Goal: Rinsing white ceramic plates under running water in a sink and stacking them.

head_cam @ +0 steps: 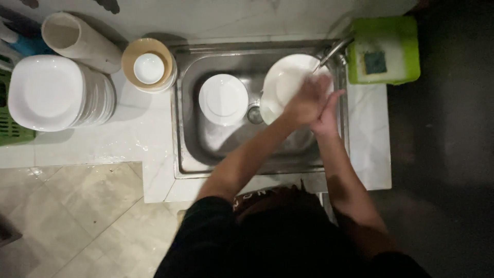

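- Over the steel sink [191, 154], right under the faucet [334, 50], your left hand [304, 100] presses flat onto the big white plate [280, 82], fingers spread, no closed grip.
- Your right hand [327, 113] is against the plate's edge beside the left; whether its grip is closed, I cannot tell.
- Left of that plate, a smaller white plate [223, 99] lies in the sink.
- Left of the sink, a plate stack [49, 92] is on the desk [128, 139].

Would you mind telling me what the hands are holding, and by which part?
Both hands, left hand and right hand, meet at the right rim of the white plate under the tap; exact grip unclear.
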